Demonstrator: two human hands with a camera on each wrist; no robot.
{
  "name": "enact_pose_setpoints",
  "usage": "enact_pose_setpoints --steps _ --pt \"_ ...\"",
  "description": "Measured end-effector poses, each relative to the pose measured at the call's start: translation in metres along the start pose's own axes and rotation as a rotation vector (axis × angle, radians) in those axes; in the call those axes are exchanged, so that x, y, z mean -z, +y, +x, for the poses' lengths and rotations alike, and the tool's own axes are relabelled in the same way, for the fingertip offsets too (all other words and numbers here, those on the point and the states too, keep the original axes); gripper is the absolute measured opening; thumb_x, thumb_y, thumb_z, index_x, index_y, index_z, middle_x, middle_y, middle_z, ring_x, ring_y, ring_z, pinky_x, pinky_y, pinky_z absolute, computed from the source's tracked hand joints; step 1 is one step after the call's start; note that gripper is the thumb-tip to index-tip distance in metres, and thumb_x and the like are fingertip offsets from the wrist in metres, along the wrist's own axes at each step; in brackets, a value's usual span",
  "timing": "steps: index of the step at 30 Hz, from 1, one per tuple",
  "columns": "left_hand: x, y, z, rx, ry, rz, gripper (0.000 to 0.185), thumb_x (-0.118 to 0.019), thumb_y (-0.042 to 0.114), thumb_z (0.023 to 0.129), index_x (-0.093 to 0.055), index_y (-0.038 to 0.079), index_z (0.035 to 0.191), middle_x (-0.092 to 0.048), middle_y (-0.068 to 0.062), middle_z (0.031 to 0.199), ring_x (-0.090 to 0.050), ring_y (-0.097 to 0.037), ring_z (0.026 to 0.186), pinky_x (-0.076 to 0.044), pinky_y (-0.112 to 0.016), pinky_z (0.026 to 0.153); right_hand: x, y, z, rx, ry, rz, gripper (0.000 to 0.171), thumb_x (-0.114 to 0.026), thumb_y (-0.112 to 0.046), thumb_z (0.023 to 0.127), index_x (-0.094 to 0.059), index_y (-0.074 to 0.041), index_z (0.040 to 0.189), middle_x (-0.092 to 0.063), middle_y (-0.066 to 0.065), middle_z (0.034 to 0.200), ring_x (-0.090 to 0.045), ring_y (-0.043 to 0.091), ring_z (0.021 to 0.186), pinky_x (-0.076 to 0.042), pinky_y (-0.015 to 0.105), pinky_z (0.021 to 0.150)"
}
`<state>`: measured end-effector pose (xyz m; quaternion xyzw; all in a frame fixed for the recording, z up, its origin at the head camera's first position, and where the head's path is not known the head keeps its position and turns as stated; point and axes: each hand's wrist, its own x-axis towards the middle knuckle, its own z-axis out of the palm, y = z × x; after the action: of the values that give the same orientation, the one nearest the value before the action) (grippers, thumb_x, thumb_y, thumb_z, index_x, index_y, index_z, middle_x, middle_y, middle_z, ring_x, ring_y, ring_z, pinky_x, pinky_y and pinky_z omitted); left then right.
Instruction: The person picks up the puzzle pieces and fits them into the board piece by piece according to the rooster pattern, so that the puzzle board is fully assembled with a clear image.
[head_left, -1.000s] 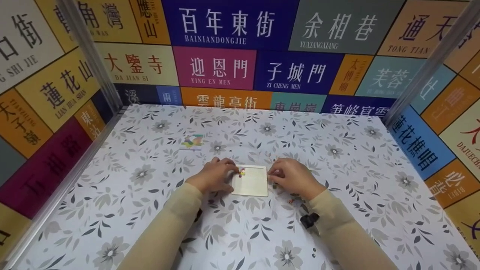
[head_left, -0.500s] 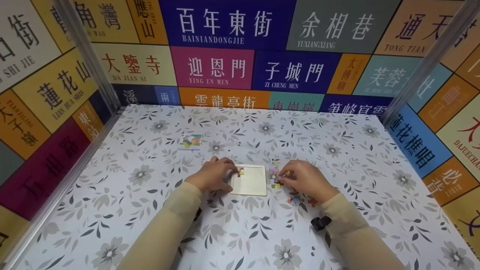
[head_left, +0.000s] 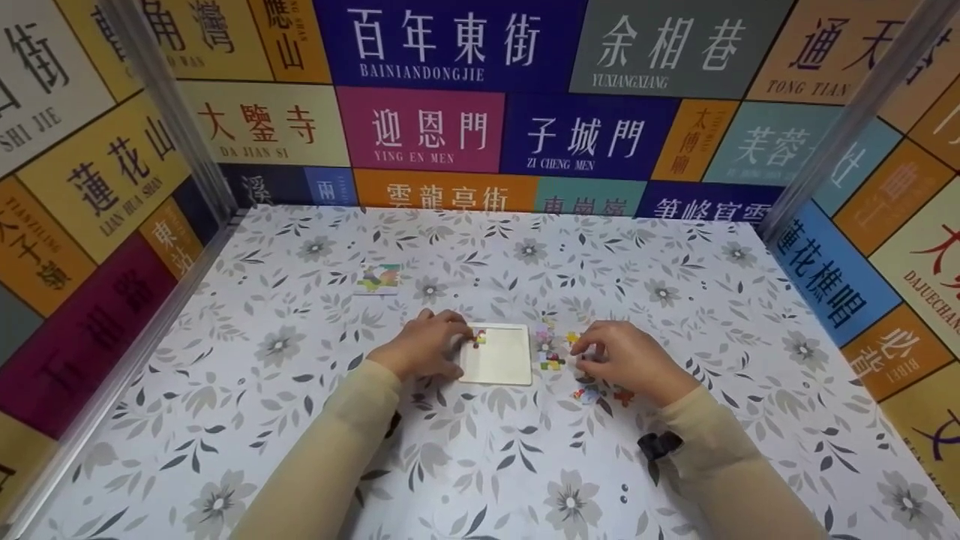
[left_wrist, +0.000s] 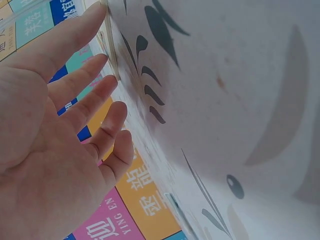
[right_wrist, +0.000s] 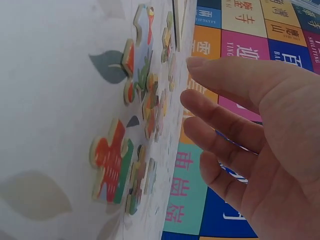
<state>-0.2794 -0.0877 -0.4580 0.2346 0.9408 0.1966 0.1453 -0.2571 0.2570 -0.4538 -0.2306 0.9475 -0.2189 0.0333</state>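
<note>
"In the middle of the head view, the shallow tray (head_left: 501, 360) lies flat on the worktop (head_left: 450, 465), with one puzzle piece (head_left: 480, 337) near its upper left corner. Which step would you call this?"

"Early in filling the tray, I'd judge: picking out a further piece. The left hand (head_left: 420, 346) rests at the tray's left edge, its grip wide, apparently steadying it. To the tray's right, the right hand (head_left: 636, 361) hangs by the loose pieces (head_left: 553, 362)."

"Is it holding one?"

"Not that I can see. From the head view, thumb and forefinger look nearly together; the right wrist view shows them apart, nothing between, a fairly narrow grip."

"And next?"

"Probably choosing a piece, then a light pinch by its edges, since they're thin and lie flat. A careless drag could scatter the neighbours."

"What else does that wrist view give?"

"Thickness and print: the red piece (right_wrist: 111, 162), lower left of its frame, carries pale lines I can't make out from above. The left wrist view has the tray merely as a thin edge by the fingertips."

"So only the head view shows the face of the card (head_left: 377, 279)?"

"Yes, toward the upper left. Whether a left fingertip touches the piece in the tray, I can't tell."
</note>
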Motion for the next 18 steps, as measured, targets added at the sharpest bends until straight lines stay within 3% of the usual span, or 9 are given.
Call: enact_pose_setpoints --steps 8,12,18 --pt "0.001 0.001 0.0 -0.036 0.027 0.047 0.058 -0.087 0.026 0.083 -0.067 0.019 0.136 -0.053 -0.006 0.151 -0.047 -0.036 0.131 -0.041 -0.052 0.11 0.006 0.008 -0.013 0.066 -0.039 0.03 0.013 -0.086 -0.02 0.085 -0.082 -0.017 0.097 -0.073 -0.001 0.091 -0.059 0.012 0.07 -0.052 0.028 0.067" --pt "0.001 0.001 0.0 -0.032 0.031 0.035 0.058 -0.088 0.026 0.083 -0.067 0.019 0.136 -0.053 -0.006 0.151 -0.047 -0.034 0.132 -0.04 -0.052 0.111 0.007 0.014 -0.019 0.1 -0.069 0.085 0.012 -0.084 -0.015 0.085 -0.081 -0.015 0.097 -0.073 0.001 0.095 -0.062 0.011 0.069 -0.053 0.028 0.069" --pt "-0.002 0.001 0.0 -0.022 0.02 0.018 0.059 -0.088 0.026 0.082 -0.066 0.02 0.137 -0.053 -0.004 0.152 -0.046 -0.033 0.133 -0.038 -0.051 0.112 0.008 0.019 -0.026 0.143 -0.149 0.174 0.015 -0.082 -0.007 0.085 -0.08 -0.012 0.099 -0.072 0.008 0.093 -0.065 0.013 0.061 -0.054 0.025 0.063"
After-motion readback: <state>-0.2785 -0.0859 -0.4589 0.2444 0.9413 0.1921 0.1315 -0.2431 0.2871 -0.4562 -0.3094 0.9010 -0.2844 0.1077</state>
